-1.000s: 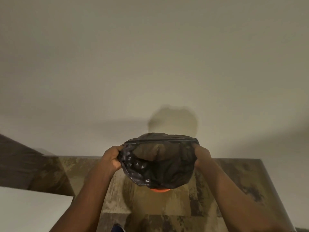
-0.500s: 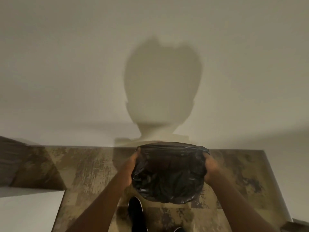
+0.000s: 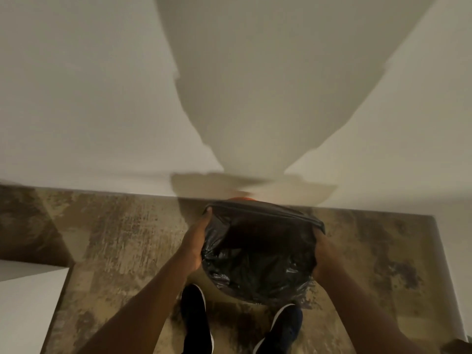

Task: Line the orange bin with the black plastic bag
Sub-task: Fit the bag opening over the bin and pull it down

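The black plastic bag [image 3: 258, 254] hangs open-mouthed in front of me, glossy and crumpled, stretched between both hands. My left hand [image 3: 198, 241] grips the bag's left edge, fingers curled over the rim. My right hand [image 3: 323, 254] holds the right edge, mostly hidden behind the plastic. Only a thin sliver of the orange bin [image 3: 241, 198] shows past the bag's far rim, close to the wall; the bag hides the rest of it.
A plain pale wall [image 3: 102, 98] rises just beyond the bin, with my shadow on it. The floor [image 3: 122, 246] is mottled brown. My two dark shoes [image 3: 196, 320] stand below the bag. A white surface [image 3: 28, 302] sits at lower left.
The view has tilted downward and my shoes have come into sight. Both hands, still holding the bag open, have lowered it toward the floor by the wall.
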Tool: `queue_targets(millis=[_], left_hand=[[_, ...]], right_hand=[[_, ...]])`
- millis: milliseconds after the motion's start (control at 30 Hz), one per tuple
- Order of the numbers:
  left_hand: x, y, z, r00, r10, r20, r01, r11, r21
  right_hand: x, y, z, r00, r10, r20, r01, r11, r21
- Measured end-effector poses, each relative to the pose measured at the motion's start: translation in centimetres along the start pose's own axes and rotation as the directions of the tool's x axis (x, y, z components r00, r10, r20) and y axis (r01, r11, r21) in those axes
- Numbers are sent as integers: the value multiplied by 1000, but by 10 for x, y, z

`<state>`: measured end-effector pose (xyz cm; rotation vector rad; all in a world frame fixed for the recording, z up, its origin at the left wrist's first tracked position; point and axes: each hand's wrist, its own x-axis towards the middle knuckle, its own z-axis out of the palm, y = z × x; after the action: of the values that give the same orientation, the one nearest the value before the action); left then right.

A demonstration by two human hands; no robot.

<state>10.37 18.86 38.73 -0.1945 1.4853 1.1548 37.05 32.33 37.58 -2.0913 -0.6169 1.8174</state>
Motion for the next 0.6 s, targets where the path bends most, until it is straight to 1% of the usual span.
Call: queue_targets(millis=[133, 300, 400, 467, 600], left_hand=[[37, -26, 5, 1000, 12, 1, -12, 999, -36], [78, -51, -4, 999, -53, -13, 51, 990, -128], [101, -57, -17, 994, -93, -52, 84, 983, -162], [115, -56, -27, 989, -94, -111, 80, 988, -129], [141, -49, -43, 969, -93, -229, 96, 995, 3]], right_hand=[[42, 14, 0, 1000, 18, -15, -18, 1000, -17], [82, 33, 9, 999, 45, -9, -45, 997, -70], [104, 39, 14, 999, 37, 10, -36, 995, -94], [119, 41, 15, 999, 22, 40, -17, 992, -123], [146, 40, 18, 994, -49, 93, 62, 988, -140]])
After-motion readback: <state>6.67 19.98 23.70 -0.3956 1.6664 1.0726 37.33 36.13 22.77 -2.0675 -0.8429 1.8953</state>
